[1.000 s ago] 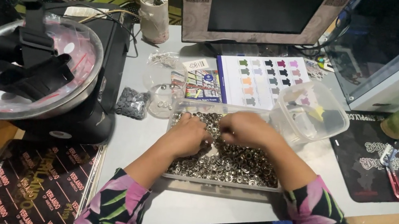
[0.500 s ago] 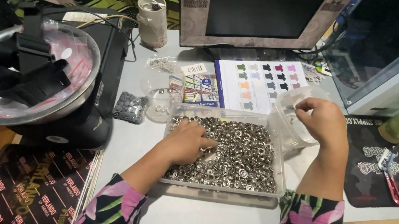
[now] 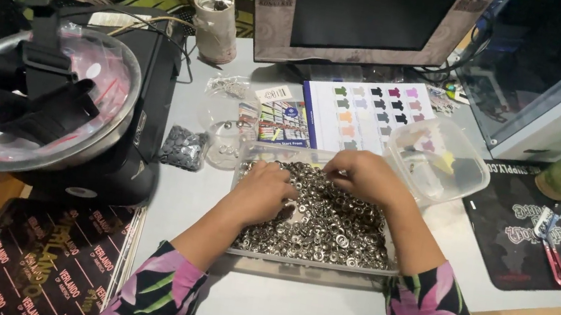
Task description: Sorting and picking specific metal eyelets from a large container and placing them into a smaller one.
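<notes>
1. Left hand [image 3: 262,193]: resting palm down in the metal rings [image 3: 330,224], on the left part of the pile. Fingers curled into the rings; whether they pinch any cannot be told.
2. Right hand [image 3: 364,179]: on the far right part of the same pile, knuckles up. Fingers bent down together among the rings; what they grip, if anything, is hidden.
3. Metal rings: small silvery pieces, heaped loose, filling a clear tray [image 3: 312,267].
4. Clear tray: shallow, rectangular, on the white worktop [image 3: 185,202] directly in front of the person, between both flowered sleeves.
5. Clear tub [image 3: 442,163]: open, just beyond and right of the tray, close to the right hand; small coloured items inside, too blurred to tell.
6. Colour chart [image 3: 368,115]: white sheet with rows of small coloured shirt shapes, lying behind the tray, its right edge under the tub.
7. Small bag of dark pieces [image 3: 184,147]: left of the tray, near the left hand.
8. Monitor [image 3: 369,11]: upright at the back of the worktop, screen dark.
9. Round metal pan [image 3: 37,102]: far left, on a black machine, holding black gloves.
10. Black mat [image 3: 543,234]: right of the tray, with a red-handled tool lying on it.
</notes>
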